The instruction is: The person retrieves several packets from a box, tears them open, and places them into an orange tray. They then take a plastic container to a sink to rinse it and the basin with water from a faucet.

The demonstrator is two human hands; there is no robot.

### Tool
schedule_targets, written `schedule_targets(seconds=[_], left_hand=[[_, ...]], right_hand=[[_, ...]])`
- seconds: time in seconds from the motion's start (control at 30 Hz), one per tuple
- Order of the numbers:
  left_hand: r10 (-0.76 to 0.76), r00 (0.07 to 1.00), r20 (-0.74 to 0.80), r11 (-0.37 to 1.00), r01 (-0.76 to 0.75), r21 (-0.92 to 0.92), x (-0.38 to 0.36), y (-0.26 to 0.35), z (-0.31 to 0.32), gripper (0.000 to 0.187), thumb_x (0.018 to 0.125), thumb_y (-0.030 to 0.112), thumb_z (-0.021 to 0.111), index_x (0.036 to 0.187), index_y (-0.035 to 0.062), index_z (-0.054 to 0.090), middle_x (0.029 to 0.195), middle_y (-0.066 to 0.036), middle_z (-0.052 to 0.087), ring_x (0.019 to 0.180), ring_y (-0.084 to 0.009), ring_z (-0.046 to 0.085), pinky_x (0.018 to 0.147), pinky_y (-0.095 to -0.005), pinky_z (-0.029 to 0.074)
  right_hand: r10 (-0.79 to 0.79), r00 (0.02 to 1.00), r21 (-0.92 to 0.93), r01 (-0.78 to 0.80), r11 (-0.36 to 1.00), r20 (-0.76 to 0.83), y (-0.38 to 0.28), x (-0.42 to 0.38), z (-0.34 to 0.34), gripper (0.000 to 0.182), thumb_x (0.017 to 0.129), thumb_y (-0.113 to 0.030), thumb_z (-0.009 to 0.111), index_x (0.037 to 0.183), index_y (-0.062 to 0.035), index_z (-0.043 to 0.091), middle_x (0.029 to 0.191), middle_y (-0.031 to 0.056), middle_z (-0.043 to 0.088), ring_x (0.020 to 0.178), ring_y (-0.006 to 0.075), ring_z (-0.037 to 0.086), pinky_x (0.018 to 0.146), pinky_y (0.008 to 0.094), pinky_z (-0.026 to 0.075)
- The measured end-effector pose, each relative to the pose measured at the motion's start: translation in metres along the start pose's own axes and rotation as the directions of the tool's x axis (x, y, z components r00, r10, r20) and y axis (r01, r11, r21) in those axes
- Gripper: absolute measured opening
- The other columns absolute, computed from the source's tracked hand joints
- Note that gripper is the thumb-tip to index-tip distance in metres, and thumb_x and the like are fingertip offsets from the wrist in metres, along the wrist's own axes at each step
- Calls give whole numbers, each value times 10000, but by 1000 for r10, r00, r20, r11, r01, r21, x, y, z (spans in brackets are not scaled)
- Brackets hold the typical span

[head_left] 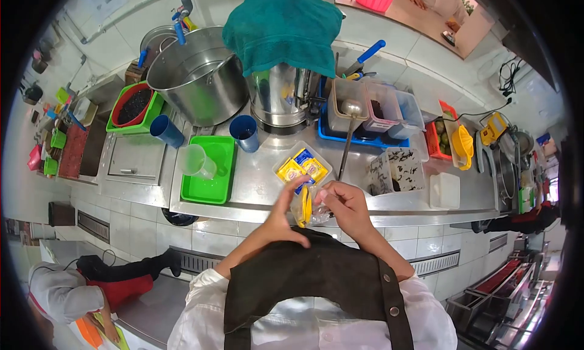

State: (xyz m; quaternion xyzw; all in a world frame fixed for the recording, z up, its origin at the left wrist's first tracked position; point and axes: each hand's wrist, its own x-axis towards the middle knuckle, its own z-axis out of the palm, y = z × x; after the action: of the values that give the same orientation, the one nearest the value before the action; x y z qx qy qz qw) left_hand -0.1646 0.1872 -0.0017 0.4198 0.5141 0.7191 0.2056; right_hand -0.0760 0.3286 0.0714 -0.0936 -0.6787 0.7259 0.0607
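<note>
My right hand (348, 209) pinches a crumpled clear plastic bag (320, 215) in front of my apron, near the counter's front edge. A yellow packet (305, 205) stands on edge beside the bag, between my two hands. My left hand (281, 215) is open around the packet's left side, index finger stretched up and thumb held well apart below. Just beyond my fingertips, a small clear square container (327, 163) on the steel counter holds several yellow and blue packets (302, 165).
On the left are a green tray (226, 167) with a clear cup (198, 162), two blue cups (245, 133) and a large pot (198, 82). A long ladle (348, 143) leans from the tubs in a blue tray (365, 141). Another person (67, 289) works at lower left.
</note>
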Motion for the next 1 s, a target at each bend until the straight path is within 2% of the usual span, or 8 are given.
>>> schedule_targets(seconds=[0.2, 0.33, 0.47, 0.53, 0.63, 0.7, 0.87, 1.0], left_hand=[[-379, 915, 137, 892, 401, -209, 3, -8, 2, 608, 668, 69, 617, 1215, -31, 372, 1041, -94, 549, 965, -139, 506, 855, -266, 367], [-413, 867, 280, 638, 495, -590, 13, 18, 2, 552, 671, 54, 581, 1189, -29, 407, 1025, -141, 551, 897, -204, 562, 826, -318, 417], [-332, 833, 442, 690, 534, -489, 15, 28, 2, 572, 632, 45, 589, 1170, -31, 409, 1009, -179, 548, 872, -267, 572, 789, -389, 449], [-238, 807, 540, 672, 538, -509, 13, 22, 12, 638, 699, 253, 644, 1206, -17, 368, 1025, -182, 534, 859, -267, 574, 777, -390, 451], [-297, 838, 458, 577, 539, -613, 18, 8, 20, 937, 661, 730, 415, 1234, -6, 329, 1042, -202, 526, 857, -297, 587, 785, -397, 458], [-367, 848, 383, 574, 531, -624, 19, 8, 17, 916, 684, 727, 369, 1233, -6, 328, 1040, -208, 527, 877, -308, 582, 787, -403, 463], [-515, 822, 244, 673, 564, -479, 10, 15, 27, 750, 833, 597, 181, 1204, -32, 352, 1005, -201, 560, 917, -287, 584, 783, -372, 480], [-478, 856, 195, 739, 513, -438, -9, 17, 25, 542, 841, 397, 497, 1174, -22, 408, 977, -160, 588, 931, -237, 578, 792, -325, 465]], right_hand=[[47, 998, 17, -46, 999, -48, 1, 4, -8, 156, 823, -68, 533, 684, -3, 500, 624, 24, 524, 537, 60, 481, 512, 196, 407], [45, 969, 38, -36, 999, -243, 17, 4, -43, 181, 798, -51, 560, 645, -38, 465, 562, 10, 483, 488, 56, 455, 459, 195, 378], [213, 960, 177, -181, 967, -183, 24, 2, -46, 204, 774, -56, 589, 629, -58, 446, 551, -7, 462, 461, 51, 435, 413, 201, 350], [325, 946, -127, -320, 939, 14, 49, 12, -53, 128, 721, -108, 646, 742, -57, 531, 667, 15, 525, 611, 95, 524, 520, 224, 425], [116, 897, -132, -65, 989, 426, 54, 16, -66, 284, 679, -129, 669, 931, -45, 567, 863, 46, 546, 787, 125, 532, 663, 264, 434], [47, 985, 283, -94, 954, 168, 41, 11, -82, 458, 654, -157, 683, 1072, -41, 536, 1035, 66, 502, 912, 151, 497, 772, 296, 394], [-236, 951, -398, 298, 868, 198, 7, 4, -54, 351, 683, -142, 687, 995, -33, 569, 941, 68, 565, 865, 150, 507, 683, 260, 393], [-175, 980, -134, 186, 973, 90, 24, 7, -36, 195, 736, -53, 643, 906, 5, 566, 861, 56, 580, 794, 120, 534, 705, 235, 412]])
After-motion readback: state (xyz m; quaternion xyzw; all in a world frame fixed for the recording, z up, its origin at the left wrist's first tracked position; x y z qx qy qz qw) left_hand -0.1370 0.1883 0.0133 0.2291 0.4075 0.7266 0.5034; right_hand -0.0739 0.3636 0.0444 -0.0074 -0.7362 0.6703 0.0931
